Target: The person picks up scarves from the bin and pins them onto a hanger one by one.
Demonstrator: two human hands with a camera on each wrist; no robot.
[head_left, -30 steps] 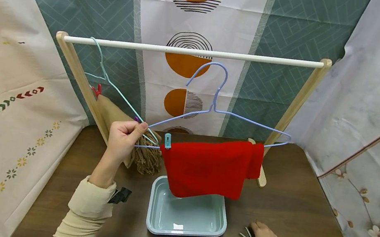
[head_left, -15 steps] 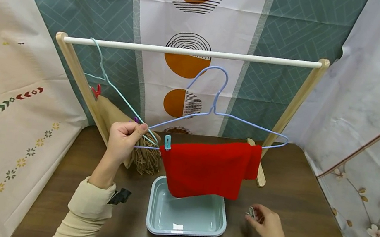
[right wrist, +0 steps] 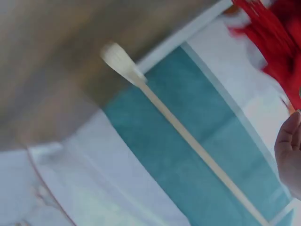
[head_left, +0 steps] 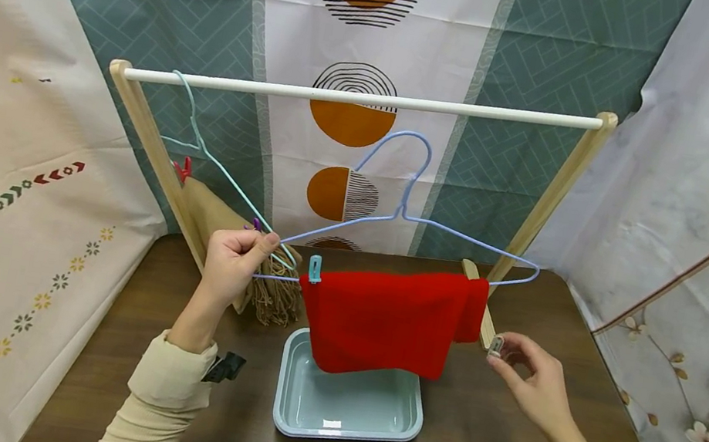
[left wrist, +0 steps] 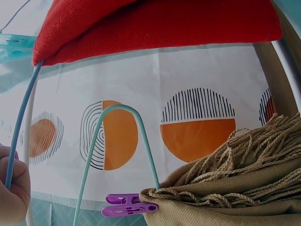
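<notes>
My left hand (head_left: 231,263) pinches the left end of a blue wire hanger (head_left: 403,210), held in front of the rack with its hook below the bar. Folded over the hanger's lower bar is a red knitted cloth (head_left: 387,320). A teal clothespin (head_left: 315,268) clips the cloth's left corner. Off the cloth's right edge, my right hand (head_left: 535,380) holds a small greyish clothespin (head_left: 497,346) between thumb and fingers, raised above the table. In the right wrist view, only part of the right hand (right wrist: 289,153) shows at the edge.
A drying rack with a white bar (head_left: 360,102) stands behind. On its left hangs a mint hanger (head_left: 230,181) bearing a tan fringed cloth (head_left: 274,297), clipped by red (head_left: 183,169) and purple (left wrist: 129,205) clothespins. Below the red cloth sits a pale blue basin (head_left: 346,439).
My right hand has lifted the clothespin off the table and moved up and right. The hanger's hook has dropped slightly; my left hand keeps its grip.
</notes>
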